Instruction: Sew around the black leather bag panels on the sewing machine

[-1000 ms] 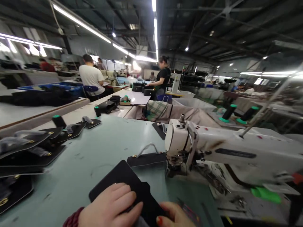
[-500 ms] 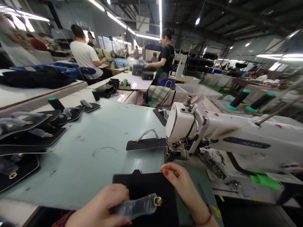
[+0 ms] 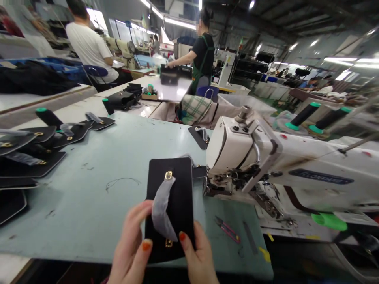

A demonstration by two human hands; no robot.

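while its left edge is gripped by the left hand (image 3: pixel 133 240), the black panel (image 3: pixel 180 197) is clamped on the right by the right hand (image 3: pixel 198 250), above the table's (image 3: pixel 94 205) near edge. beyond the hands, another panel (image 3: pixel 199 172) is partly covered; right of them, snips (image 3: pixel 227 229) are seen.

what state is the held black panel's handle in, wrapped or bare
Wrapped: cloudy film covers the handle between the gold-coloured fittings on the black panel.
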